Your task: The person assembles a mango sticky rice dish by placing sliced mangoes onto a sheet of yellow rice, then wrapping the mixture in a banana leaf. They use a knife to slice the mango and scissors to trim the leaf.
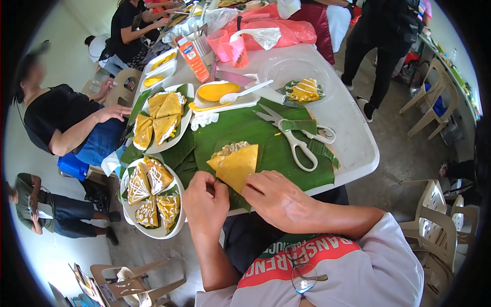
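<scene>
Right hand [276, 197] (left hand [205, 202] too) on folded yellow crepe [236, 165]

Your hands [240, 197] sat at the desk's [353, 138] near edge on a leaf [255, 128]; folded crepe [235, 162] just beyond them, scissors [294, 135] right, two plates [153, 233] left.

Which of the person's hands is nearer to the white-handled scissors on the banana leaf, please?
The right hand. It rests on the folded yellow crepe's lower right edge, just below and left of the scissors. The left hand sits further left, beyond the crepe.
</scene>
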`<action>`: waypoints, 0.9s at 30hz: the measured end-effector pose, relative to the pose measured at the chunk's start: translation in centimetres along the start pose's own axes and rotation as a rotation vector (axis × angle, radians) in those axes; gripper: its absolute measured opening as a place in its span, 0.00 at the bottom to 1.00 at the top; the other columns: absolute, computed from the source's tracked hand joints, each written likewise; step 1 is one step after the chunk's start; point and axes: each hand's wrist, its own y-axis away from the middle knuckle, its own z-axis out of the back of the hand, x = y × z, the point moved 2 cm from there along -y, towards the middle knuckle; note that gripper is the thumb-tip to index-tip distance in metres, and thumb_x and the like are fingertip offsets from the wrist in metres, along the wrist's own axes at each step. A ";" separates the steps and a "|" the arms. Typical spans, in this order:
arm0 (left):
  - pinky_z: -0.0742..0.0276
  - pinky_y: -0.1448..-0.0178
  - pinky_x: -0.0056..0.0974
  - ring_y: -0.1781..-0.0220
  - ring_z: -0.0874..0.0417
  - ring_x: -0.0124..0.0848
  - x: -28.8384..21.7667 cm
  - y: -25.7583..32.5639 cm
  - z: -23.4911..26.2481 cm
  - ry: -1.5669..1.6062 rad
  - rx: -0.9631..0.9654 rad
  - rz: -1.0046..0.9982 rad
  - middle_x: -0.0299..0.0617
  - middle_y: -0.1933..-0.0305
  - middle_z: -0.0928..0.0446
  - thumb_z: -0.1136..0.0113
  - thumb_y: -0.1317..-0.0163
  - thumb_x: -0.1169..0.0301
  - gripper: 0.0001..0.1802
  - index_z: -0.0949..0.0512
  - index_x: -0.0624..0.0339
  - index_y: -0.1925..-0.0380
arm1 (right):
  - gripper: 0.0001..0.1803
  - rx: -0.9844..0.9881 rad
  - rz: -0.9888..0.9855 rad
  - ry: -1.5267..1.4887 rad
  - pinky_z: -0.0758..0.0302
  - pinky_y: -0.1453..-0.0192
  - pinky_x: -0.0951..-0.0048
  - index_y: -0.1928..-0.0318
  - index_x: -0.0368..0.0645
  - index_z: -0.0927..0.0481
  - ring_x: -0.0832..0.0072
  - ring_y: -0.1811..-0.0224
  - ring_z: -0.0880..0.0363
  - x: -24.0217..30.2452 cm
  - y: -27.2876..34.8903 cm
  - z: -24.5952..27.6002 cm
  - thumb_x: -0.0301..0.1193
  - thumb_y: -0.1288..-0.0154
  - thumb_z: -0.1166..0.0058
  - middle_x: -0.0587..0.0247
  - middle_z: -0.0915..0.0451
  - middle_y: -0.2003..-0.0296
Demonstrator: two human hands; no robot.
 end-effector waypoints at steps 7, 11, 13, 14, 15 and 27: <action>0.31 0.74 0.28 0.77 0.25 0.19 1.1 0.2 -1.1 0.238 -0.058 0.014 0.37 0.78 0.24 0.44 0.43 0.82 0.09 0.28 0.66 0.61 | 0.15 -0.050 -0.055 -0.134 0.28 0.52 0.59 0.58 0.31 0.26 0.54 0.59 0.26 0.1 0.6 0.4 0.21 0.48 0.48 0.49 0.30 0.62; 0.30 0.76 0.27 0.78 0.25 0.20 1.4 0.3 -1.3 0.334 -0.029 0.070 0.39 0.76 0.22 0.45 0.42 0.82 0.12 0.27 0.70 0.57 | 0.16 -0.038 -0.045 -0.136 0.28 0.50 0.59 0.56 0.30 0.26 0.52 0.58 0.26 0.0 0.5 0.2 0.21 0.48 0.48 0.48 0.29 0.61; 0.30 0.77 0.27 0.79 0.24 0.20 1.5 0.3 -1.3 0.340 0.003 0.090 0.40 0.75 0.21 0.45 0.42 0.82 0.14 0.28 0.72 0.54 | 0.16 -0.035 -0.044 -0.136 0.28 0.50 0.59 0.56 0.30 0.26 0.52 0.58 0.26 0.0 0.4 0.1 0.20 0.48 0.48 0.48 0.29 0.61; 0.29 0.77 0.27 0.79 0.24 0.20 1.6 0.3 -1.3 0.352 0.009 0.100 0.40 0.76 0.21 0.45 0.42 0.82 0.15 0.28 0.72 0.54 | 0.16 -0.034 -0.044 -0.136 0.28 0.49 0.59 0.56 0.30 0.26 0.52 0.57 0.26 0.0 0.3 0.1 0.20 0.48 0.48 0.48 0.29 0.61; 0.29 0.76 0.27 0.80 0.24 0.20 1.7 0.3 -1.4 0.366 0.017 0.110 0.40 0.76 0.21 0.45 0.42 0.82 0.15 0.28 0.72 0.53 | 0.16 -0.040 -0.036 -0.133 0.28 0.50 0.59 0.57 0.30 0.26 0.52 0.58 0.26 0.0 0.3 0.0 0.21 0.48 0.48 0.48 0.29 0.61; 0.25 0.72 0.31 0.77 0.20 0.25 1.0 0.6 -1.0 0.418 0.054 0.185 0.47 0.75 0.18 0.43 0.45 0.80 0.17 0.25 0.74 0.54 | 0.17 -0.012 -0.064 -0.144 0.26 0.53 0.60 0.56 0.33 0.23 0.54 0.58 0.24 0.1 -0.1 -0.5 0.17 0.50 0.43 0.52 0.27 0.60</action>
